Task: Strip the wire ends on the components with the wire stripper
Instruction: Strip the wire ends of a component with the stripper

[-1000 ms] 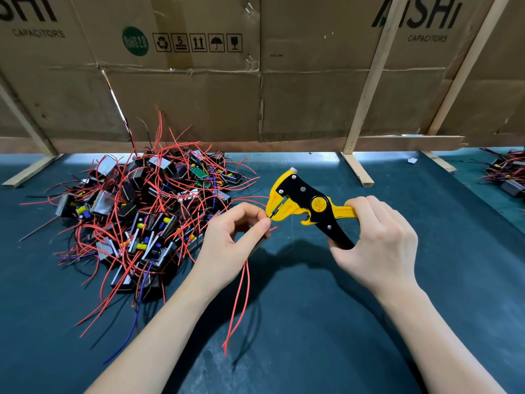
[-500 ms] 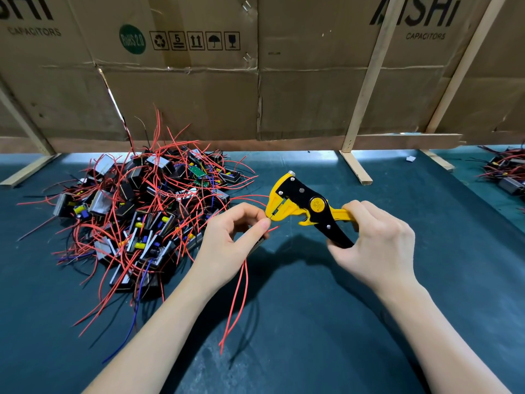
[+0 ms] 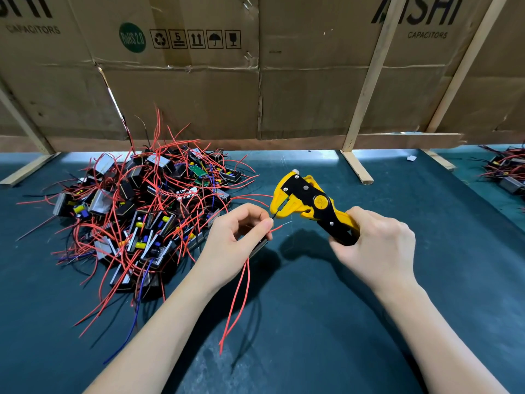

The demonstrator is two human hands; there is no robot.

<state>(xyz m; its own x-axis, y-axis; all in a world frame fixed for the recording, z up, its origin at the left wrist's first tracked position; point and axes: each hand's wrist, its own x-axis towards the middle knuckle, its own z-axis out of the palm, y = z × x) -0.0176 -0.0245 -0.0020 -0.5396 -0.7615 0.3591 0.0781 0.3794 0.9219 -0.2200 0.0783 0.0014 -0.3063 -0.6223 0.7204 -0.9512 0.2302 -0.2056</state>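
Left hand (image 3: 235, 240) pinches a thin black wire end (image 3: 275, 215) between thumb and forefinger, just at the mouth of the wire stripper (image 3: 308, 206); its other fingers curl round a dark component (image 3: 260, 245) that is mostly hidden under the palm. Two red wires (image 3: 237, 305) hang from that hand toward the near edge of the table, and a shorter red wire end (image 3: 279, 227) pokes out just below the stripper's mouth. Right hand (image 3: 377, 248) grips the stripper's handles, fingers wrapped tight, with the yellow and black head tilted up and leftward toward the left hand.

Near of the stripper, between and around the two forearms, the dark green table (image 3: 312, 336) lies bare, and there is open mat to its right as well. Left of the stripper sits the pile of components (image 3: 142, 211), its red wires fanning out over the mat and reaching close to the left hand. Beyond the stripper a cardboard wall (image 3: 199, 95) on wooden struts (image 3: 355, 166) closes off the far edge. Far right of the stripper, a second small heap of components (image 3: 508, 172) lies at the table's edge.

Compared with a second ago, the left hand has drawn slightly away from the stripper's mouth, so the wire end now shows between them, and the right hand's grip sits lower on the handles.
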